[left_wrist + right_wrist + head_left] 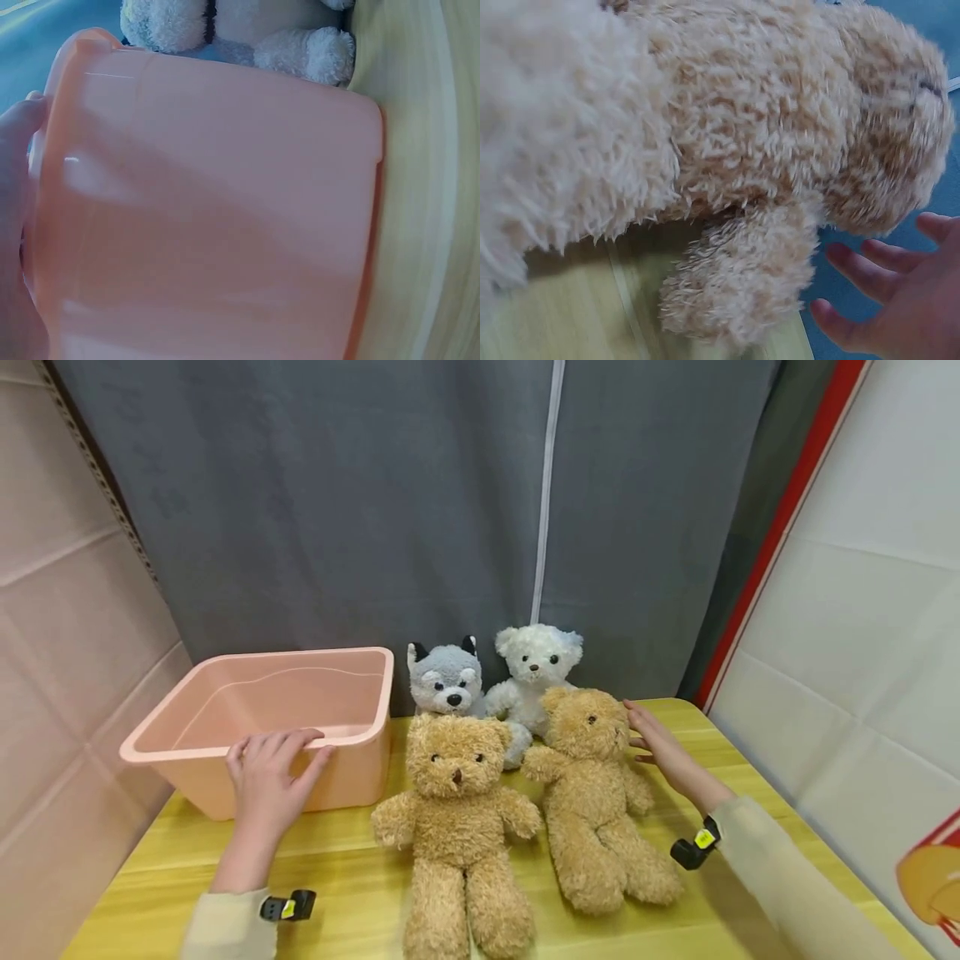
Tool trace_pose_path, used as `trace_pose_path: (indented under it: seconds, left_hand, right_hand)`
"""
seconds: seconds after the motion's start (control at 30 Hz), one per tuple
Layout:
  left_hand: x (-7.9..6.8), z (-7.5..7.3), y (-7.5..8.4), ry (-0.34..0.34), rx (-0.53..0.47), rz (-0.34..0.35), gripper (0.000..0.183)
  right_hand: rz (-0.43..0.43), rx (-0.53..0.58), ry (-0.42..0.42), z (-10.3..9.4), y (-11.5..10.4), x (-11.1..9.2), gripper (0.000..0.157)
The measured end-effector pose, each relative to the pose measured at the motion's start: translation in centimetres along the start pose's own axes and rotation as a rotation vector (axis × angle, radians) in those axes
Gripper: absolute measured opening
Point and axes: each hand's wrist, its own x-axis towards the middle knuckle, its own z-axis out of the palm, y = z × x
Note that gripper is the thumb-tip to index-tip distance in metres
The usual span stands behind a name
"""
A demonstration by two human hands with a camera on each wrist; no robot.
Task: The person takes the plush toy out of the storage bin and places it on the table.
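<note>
A pink plastic tub (360, 768) stands on the left of the table. My left hand (273, 772) holds its near rim, fingers over the edge and thumb outside. From the left wrist, the tub's outer wall (210, 195) fills the view beside the thumb. My right hand (663, 747) is beside the head of a tan teddy bear (596, 793), fingers spread and relaxed. In the right wrist view these fingers (870, 277) are close to the bear's head and arm. The bear leans, its head turned to the right.
Another tan teddy bear (457, 827) sits in the middle, facing me. Behind are a grey husky plush (446, 677) and a white bear (536, 664). A grey curtain (337, 510) hangs behind the wooden table (337, 877); white panels flank both sides.
</note>
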Motion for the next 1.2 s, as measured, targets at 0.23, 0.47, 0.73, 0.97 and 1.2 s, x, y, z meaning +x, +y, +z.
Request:
trace_pose_path:
  seconds: [0.23, 0.47, 0.73, 0.97, 1.2]
  left_hand:
    - [0.9, -0.1, 0.5, -0.050, 0.019, 0.036, 0.032]
    - [1.4, 0.0, 0.9, -0.009, 0.016, 0.076, 0.032]
    - [1.8, -0.1, 1.1, -0.022, 0.009, 0.091, 0.030]
    - [1.8, 0.2, 1.4, -0.022, -0.011, 0.109, 0.024]
    - [1.6, 0.3, 1.5, -0.005, -0.020, 0.111, 0.023]
  right_hand:
    - [0.017, -0.032, 0.027, -0.1, 0.1, 0.4, 0.070]
    - [0.053, -0.018, 0.045, 0.0, 0.6, 0.7, 0.073]
    - [0.013, 0.061, -0.014, 0.0, 1.5, 2.2, 0.090]
    - [-0.097, -0.165, 0.075, 1.7, -0.3, 4.0, 0.091]
    - [-0.266, -0.398, 0.386, 5.1, -3.5, 5.2, 0.093]
